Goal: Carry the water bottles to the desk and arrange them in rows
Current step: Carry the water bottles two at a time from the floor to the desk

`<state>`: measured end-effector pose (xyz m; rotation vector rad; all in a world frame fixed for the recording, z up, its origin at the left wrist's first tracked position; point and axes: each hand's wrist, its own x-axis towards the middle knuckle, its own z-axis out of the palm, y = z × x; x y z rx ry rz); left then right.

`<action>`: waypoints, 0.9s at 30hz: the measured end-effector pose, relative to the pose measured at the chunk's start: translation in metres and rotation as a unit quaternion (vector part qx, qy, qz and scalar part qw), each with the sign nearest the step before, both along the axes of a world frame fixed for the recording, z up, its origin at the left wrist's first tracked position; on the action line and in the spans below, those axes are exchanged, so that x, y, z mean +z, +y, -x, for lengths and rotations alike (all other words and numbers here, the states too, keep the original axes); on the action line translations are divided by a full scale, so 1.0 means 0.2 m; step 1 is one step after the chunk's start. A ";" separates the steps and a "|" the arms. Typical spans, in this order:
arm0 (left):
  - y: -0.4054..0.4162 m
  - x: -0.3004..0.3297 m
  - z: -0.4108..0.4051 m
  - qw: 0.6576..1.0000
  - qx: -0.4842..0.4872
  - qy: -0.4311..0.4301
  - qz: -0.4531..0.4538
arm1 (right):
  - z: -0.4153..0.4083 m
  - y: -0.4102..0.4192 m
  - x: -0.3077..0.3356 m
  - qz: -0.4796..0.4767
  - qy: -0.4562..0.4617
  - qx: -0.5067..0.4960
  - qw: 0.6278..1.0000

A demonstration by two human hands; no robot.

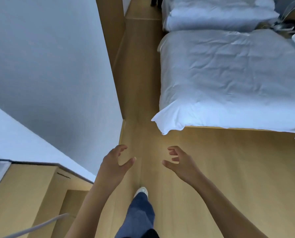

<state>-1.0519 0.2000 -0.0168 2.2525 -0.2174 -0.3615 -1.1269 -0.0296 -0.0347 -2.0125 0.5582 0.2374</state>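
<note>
A bedroom, perhaps a hotel room — white-sheeted bed [229, 74] with pillows [211, 16], wood floor [220, 169], plain walls [49, 66].

Bed [229, 74] cut off at right edge. Dark feet [154, 1] at top edge, body out of view. Wiry clutter [284, 24] top right, blurred, unidentifiable. Grey cable [40, 226] leaves frame bottom left.
</note>
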 end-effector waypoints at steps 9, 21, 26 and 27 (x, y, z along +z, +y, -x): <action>-0.31 0.09 -1.02 1.000 -0.012 0.013 -0.015 | -1.09 -0.23 0.08 -0.018 -0.016 0.010 1.000; -1.08 0.05 -2.33 0.999 -0.017 0.023 -0.032 | -2.35 -1.02 -0.05 -0.030 0.008 0.021 0.999; -1.38 0.13 -2.85 1.000 0.007 0.000 -0.028 | -2.93 -1.33 0.02 -0.016 -0.002 0.029 0.999; -1.42 0.13 -2.94 1.000 0.009 -0.002 -0.027 | -3.03 -1.37 0.02 -0.015 -0.001 0.027 1.000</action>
